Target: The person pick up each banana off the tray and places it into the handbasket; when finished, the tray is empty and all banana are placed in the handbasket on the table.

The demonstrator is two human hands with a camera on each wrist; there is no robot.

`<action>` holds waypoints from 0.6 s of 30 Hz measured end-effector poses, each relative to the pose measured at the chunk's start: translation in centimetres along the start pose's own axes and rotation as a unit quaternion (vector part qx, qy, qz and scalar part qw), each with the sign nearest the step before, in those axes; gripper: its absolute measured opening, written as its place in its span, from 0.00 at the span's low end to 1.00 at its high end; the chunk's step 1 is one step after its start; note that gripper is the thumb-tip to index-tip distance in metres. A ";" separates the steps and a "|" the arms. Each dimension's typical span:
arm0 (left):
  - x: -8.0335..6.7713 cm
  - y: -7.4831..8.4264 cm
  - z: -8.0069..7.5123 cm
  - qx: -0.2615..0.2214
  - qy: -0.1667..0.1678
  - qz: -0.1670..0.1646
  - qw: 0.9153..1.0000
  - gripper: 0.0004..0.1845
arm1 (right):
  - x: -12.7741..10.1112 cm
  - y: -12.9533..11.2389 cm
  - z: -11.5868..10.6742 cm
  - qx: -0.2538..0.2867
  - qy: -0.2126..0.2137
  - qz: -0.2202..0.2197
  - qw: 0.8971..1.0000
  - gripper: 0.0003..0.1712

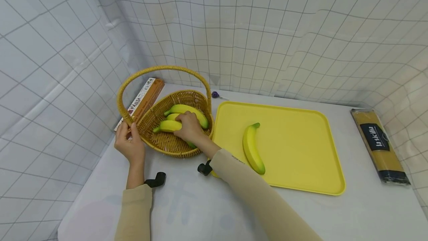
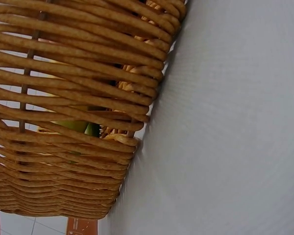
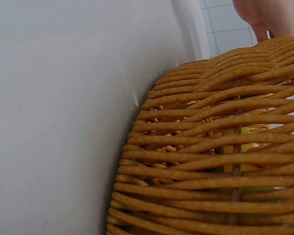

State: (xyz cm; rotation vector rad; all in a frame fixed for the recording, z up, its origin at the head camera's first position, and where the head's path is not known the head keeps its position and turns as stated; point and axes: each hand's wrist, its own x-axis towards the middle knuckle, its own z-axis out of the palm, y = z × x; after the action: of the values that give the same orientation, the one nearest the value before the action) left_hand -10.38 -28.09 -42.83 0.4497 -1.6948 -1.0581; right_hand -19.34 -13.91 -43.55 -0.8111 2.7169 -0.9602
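Nearest the camera, two beige sleeves reach forward over the white table point(image 1: 187, 211), each wrist carrying a small black mount. The left hand point(image 1: 129, 142) curls its fingers around the base of the wicker basket's point(image 1: 157, 116) arched handle at the near left rim, steadying it. The right hand point(image 1: 188, 125) reaches over the near rim into the basket and closes over a banana in the basket point(image 1: 167, 125), one of about three lying together there. Just right of the basket, a yellow tray point(image 1: 301, 148) holds a single banana on the tray point(image 1: 252, 148), lying lengthwise near the tray's left side. A judgement on risk: the bananas sit piled against each other, so lifting one could drag or roll a neighbour, and a pull against the rim could tip the light basket if the left hand's hold slackens; the tall handle also arches over the way out and could catch the fruit. The bananas look smooth, bright yellow with green tips, curved and glossy, perhaps slippery under the fingers. The wrist views show only tight woven wicker with a hint of green and yellow through the gaps. Farther back, a pasta box point(image 1: 142, 101) lies behind the basket, and a dark spaghetti packet point(image 1: 379, 144) rests at the far right edge.
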 end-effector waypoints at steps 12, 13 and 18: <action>0.0 0.0 0.0 -0.002 0.004 0.003 1.000 0.13 | -0.4 -0.4 -0.1 -0.041 -0.012 0.013 0.999 0.27; 0.0 0.0 0.0 -0.002 0.003 0.003 1.000 0.13 | -0.4 -0.4 -0.1 -0.047 -0.013 0.014 0.999 0.27; 0.0 0.0 0.1 -0.002 0.002 0.003 1.000 0.13 | -0.3 -0.4 0.1 -0.068 -0.015 0.020 0.997 0.28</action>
State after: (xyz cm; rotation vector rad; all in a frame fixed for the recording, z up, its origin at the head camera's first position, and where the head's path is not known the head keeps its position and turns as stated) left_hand -10.43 -28.03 -42.84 0.4437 -1.6891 -1.0548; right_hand -18.90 -14.04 -43.39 -0.7834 2.7850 -0.7562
